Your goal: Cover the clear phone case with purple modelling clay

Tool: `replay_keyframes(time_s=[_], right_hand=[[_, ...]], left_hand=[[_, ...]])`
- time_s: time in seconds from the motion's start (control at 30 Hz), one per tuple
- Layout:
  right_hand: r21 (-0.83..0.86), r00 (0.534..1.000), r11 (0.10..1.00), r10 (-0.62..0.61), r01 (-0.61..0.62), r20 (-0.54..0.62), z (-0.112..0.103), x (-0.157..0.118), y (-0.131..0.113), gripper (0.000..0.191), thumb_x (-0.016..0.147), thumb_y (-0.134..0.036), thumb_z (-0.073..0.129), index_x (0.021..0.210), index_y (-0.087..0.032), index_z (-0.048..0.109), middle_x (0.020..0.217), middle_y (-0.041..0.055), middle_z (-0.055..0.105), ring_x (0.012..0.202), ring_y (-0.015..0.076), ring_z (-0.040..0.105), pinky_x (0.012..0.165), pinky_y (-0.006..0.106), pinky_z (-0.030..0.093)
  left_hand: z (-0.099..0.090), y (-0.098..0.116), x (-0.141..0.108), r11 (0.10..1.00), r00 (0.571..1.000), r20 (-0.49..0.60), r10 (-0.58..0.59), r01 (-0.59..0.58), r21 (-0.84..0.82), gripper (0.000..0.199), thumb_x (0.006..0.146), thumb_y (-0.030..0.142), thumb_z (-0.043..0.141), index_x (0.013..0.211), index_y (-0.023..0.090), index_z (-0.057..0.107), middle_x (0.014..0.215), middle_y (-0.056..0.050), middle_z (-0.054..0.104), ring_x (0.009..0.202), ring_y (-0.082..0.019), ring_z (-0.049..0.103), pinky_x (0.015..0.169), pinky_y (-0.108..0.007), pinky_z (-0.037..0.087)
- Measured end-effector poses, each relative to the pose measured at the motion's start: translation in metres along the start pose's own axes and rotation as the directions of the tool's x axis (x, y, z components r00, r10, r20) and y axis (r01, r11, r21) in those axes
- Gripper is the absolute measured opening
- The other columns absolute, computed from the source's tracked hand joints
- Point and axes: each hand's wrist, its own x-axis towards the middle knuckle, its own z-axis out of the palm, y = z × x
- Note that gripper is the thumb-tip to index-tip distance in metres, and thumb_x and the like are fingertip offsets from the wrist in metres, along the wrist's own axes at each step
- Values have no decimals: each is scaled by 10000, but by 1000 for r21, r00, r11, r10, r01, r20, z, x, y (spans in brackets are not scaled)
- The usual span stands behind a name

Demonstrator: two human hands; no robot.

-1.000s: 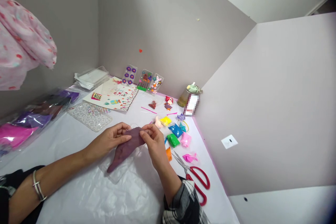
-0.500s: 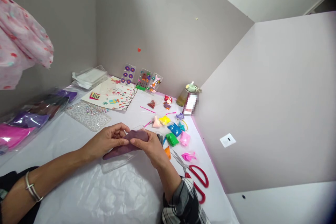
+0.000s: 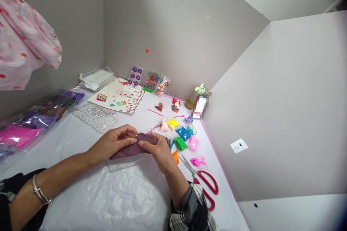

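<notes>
Centrally, the left hand (image 3: 115, 142) and right hand (image 3: 158, 153) grip a flattened strip of plum modelling clay (image 3: 135, 148) between curled fingers, over a clear plastic case (image 3: 121, 166), left of the red-handled scissors (image 3: 206, 184).

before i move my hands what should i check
left hand holding the plum clay: ok
right hand holding the clay too: ok
clear plastic tray lying under the clay: ok
red-handled scissors apart from the right hand: ok
orange clay packet close beside the right hand, little room there: not ok
clay free of tears where the hands cover it: cannot tell
</notes>
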Motion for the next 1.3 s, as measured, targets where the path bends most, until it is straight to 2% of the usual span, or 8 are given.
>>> replay_keyframes(time_s=[0.07, 0.27, 0.43, 0.6, 0.8, 0.97, 1.17, 1.3], right_hand=[[-13, 1000, 1000, 0, 1, 29, 2, 0, 2, 253, 672, -325, 859, 800, -173, 703, 669, -46, 599, 596, 103, 494, 615, 244, 384], [-12, 999, 1000, 7, -7, 33, 6, 0, 5, 264, 663, -317, 853, 773, -168, 664, 644, -57, 540, 579, 96, 448, 597, 243, 342], [-18, 997, 1000, 14, -13, 70, 6, 0, 5, 287, 667, -332, 855, 799, -175, 654, 668, -57, 561, 592, 98, 453, 600, 236, 343], [-43, 994, 998, 48, -44, 96, 6, 1, 7, 318, 651, -364, 872, 771, -185, 637, 639, -69, 533, 566, 95, 426, 572, 237, 316], [-93, 991, 994, 63, -52, 120, 8, -1, 5, 324, 655, -381, 848, 769, -195, 609, 656, -65, 522, 581, 105, 430, 585, 248, 327], [-192, 989, 981, 44, -16, 142, 12, -2, 5, 308, 694, -383, 808, 747, -194, 571, 643, -66, 490, 572, 102, 393, 550, 248, 294], [-177, 981, 983, 80, -48, 175, 11, -4, 1, 359, 665, -439, 834, 744, -195, 584, 638, -66, 495, 575, 107, 401, 557, 251, 309], [-143, 991, 990, 12, 8, 135, 8, -5, -3, 364, 678, -453, 848, 743, -196, 597, 659, -66, 501, 603, 108, 411, 576, 246, 312]], left_hand=[[1, 1, -1, 998, 999, -24, 23, -22, 61, 236, 834, 432, 717, 974, 244, 689, 894, 19, 744, 870, -192, 682, 789, -258, 512], [0, -2, -3, 988, 997, -72, 5, 7, 156, 287, 873, 492, 642, 1002, 242, 697, 896, -7, 741, 854, -222, 666, 693, -268, 497], [1, -1, -2, 992, 998, -55, 28, -21, 127, 272, 855, 451, 685, 1032, 245, 691, 926, 0, 747, 926, -227, 676, 835, -289, 497], [3, -3, -3, 993, 998, -66, 6, 1, 114, 248, 857, 446, 682, 1002, 246, 697, 842, 8, 708, 796, -214, 652, 710, -283, 493], [4, 0, -4, 992, 1000, -16, 10, -8, 127, 231, 871, 451, 682, 952, 237, 709, 909, -6, 738, 905, -236, 665, 808, -304, 486], [8, 7, -7, 992, 998, -57, 6, 1, 125, 246, 873, 447, 660, 801, 212, 679, 771, 14, 680, 763, -205, 633, 705, -284, 476], [2, 6, -4, 997, 999, 42, -5, 2, 76, 248, 849, 449, 685, 798, 207, 700, 777, 12, 699, 789, -200, 631, 749, -283, 464], [1, 5, -1, 998, 997, 46, -56, 55, 16, 212, 821, 415, 716, 812, 207, 679, 776, 20, 681, 756, -184, 613, 687, -267, 456]])
